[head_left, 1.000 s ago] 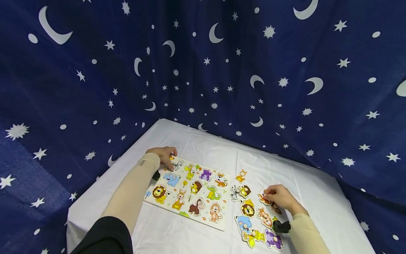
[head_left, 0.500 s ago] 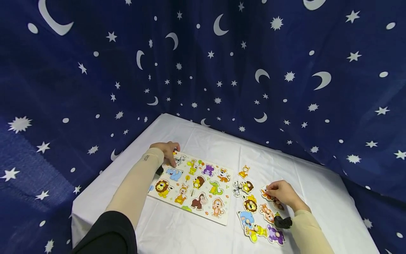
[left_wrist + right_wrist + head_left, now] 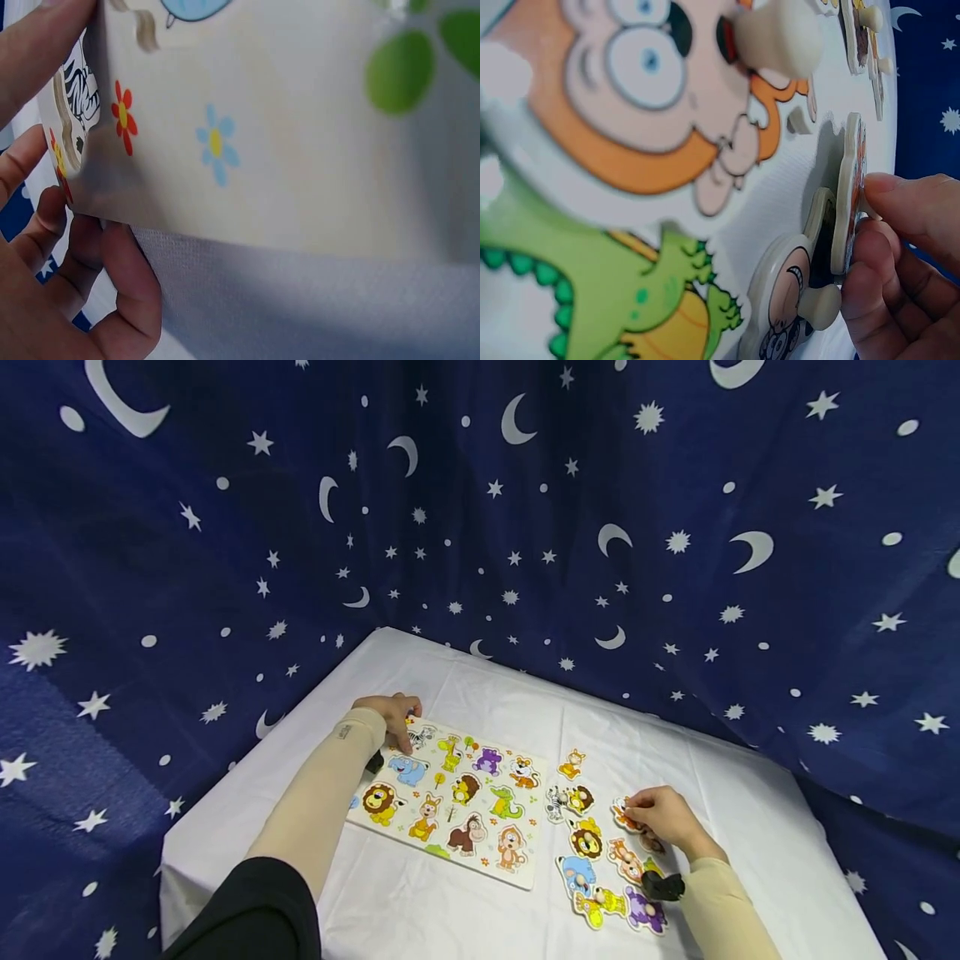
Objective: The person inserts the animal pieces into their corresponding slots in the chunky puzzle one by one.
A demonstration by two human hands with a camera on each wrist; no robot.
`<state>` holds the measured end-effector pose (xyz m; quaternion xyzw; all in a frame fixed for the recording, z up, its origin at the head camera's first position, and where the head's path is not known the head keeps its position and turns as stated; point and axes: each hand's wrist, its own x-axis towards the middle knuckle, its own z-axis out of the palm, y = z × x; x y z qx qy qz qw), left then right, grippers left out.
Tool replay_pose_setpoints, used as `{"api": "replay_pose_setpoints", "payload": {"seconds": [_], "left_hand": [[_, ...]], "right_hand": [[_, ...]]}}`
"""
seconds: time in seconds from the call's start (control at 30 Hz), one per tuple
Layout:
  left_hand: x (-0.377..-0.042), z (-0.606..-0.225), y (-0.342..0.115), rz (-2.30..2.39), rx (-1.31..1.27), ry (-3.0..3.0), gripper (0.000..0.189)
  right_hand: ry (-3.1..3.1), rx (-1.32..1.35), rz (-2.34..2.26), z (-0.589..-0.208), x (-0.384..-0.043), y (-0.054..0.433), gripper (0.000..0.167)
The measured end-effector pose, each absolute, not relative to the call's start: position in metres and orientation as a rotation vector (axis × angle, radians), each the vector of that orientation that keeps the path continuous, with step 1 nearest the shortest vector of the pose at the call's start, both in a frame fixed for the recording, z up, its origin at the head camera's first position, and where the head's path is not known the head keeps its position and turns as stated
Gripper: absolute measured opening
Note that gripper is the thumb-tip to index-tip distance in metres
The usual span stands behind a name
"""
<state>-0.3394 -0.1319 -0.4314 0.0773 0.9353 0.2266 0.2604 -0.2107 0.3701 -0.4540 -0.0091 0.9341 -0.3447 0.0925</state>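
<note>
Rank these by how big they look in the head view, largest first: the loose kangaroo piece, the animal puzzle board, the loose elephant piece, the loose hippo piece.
1. animal puzzle board
2. loose elephant piece and loose hippo piece: too alike to rank
3. loose kangaroo piece

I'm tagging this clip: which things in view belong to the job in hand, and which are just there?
Likely job things:
orange piece, pinched by the right hand
puzzle board, held by the left hand
loose animal pieces

Just there:
white tablecloth
blue curtain
</note>
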Motion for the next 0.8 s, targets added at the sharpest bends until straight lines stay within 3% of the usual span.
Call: {"api": "replay_pose_setpoints", "payload": {"seconds": [0.8], "left_hand": [[-0.3392, -0.4307, -0.1302, 0.637, 0.198, 2.506, 0.071]], "right_hand": [[2.888, -0.062, -0.918, -0.4587, -0.2168, 0.3619, 0.011]]}}
